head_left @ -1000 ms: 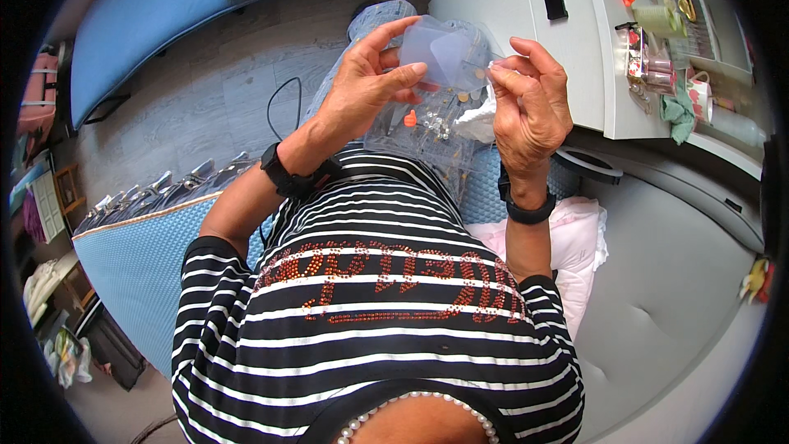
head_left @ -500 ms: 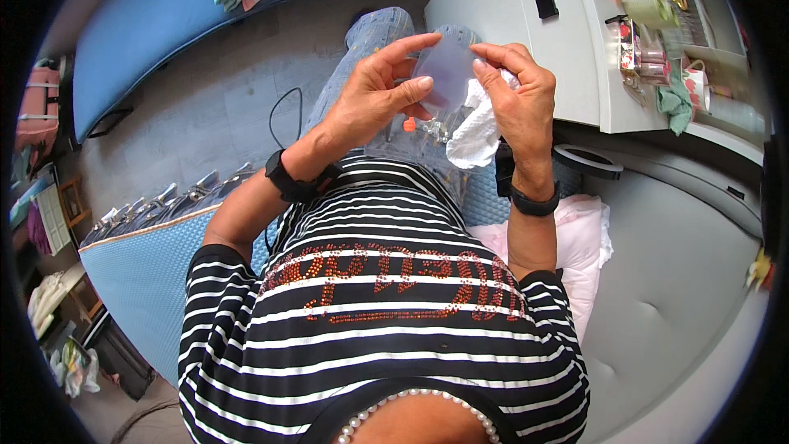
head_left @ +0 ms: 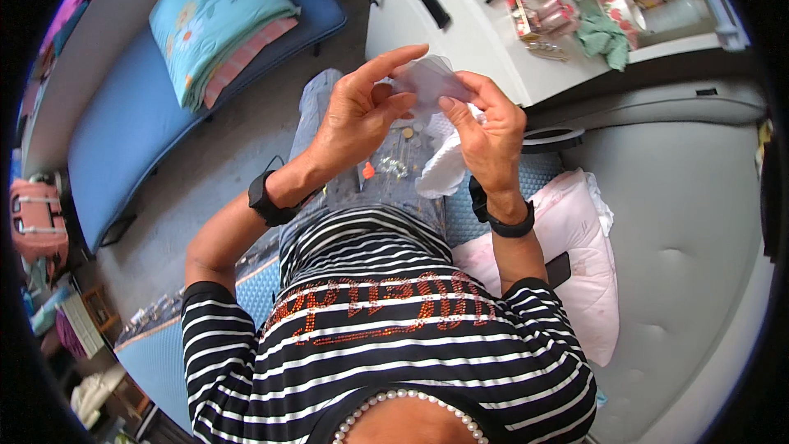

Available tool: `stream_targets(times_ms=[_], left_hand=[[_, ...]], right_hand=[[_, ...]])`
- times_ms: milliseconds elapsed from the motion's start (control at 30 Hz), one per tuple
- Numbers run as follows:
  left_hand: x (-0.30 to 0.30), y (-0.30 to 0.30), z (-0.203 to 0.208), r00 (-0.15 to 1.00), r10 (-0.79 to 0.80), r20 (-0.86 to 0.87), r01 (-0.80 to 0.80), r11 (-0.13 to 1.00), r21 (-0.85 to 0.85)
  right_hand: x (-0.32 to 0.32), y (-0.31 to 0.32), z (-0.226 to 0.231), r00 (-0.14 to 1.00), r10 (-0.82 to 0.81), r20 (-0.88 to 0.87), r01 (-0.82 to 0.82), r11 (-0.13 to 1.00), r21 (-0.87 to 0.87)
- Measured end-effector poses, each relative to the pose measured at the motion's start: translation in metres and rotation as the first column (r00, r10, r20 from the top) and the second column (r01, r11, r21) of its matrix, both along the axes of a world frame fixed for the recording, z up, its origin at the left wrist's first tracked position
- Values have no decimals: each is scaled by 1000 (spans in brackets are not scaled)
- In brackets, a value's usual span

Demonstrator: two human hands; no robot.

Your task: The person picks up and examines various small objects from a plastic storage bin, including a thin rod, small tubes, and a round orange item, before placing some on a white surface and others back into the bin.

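Observation:
Over my lap, both hands hold a small clear plastic bag (head_left: 431, 80), thin and slightly bluish, with layered edges. My left hand (head_left: 359, 115) has it at its left side, index finger along the top and thumb bent below. My right hand (head_left: 491, 127) pinches its right side between thumb and fingers. A crumpled white cloth or tissue (head_left: 442, 166) hangs below my right hand, its upper end hidden by the fingers. Beneath, on my lap, lie small shiny pieces (head_left: 393, 167), an orange piece (head_left: 368, 170) and a round gold-coloured piece (head_left: 407, 133).
A white cabinet (head_left: 485, 33) stands ahead right, with a green cloth (head_left: 604, 39), a mug (head_left: 626, 8) and small items on top. Right of me are a pink pad (head_left: 583, 288) and a grey padded headboard (head_left: 682, 222). Far left, a blue bench (head_left: 123, 152) bears a folded quilt (head_left: 205, 29).
The view has turned, so the cabinet and bench sit differently. My left thumb has shifted to the plastic bag's lower left, and the bag now lies more tilted between my hands.

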State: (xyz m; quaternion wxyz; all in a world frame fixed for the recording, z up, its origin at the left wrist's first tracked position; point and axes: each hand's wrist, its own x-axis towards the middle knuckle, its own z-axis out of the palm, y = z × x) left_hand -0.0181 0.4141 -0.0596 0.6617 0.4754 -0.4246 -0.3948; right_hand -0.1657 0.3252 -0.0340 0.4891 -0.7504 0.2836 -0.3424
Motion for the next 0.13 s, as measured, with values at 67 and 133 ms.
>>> stream_targets(times_ms=[67, 133], left_hand=[[5, -19, 5, 980, 8, 201, 5, 998, -68], [7, -45, 21, 874, 34, 485, 50, 986, -159]], right_hand=[[-12, -10, 13, 995, -94, 29, 97, 980, -176], [-23, -20, 29, 984, -165, 70, 179, 928, -327]])
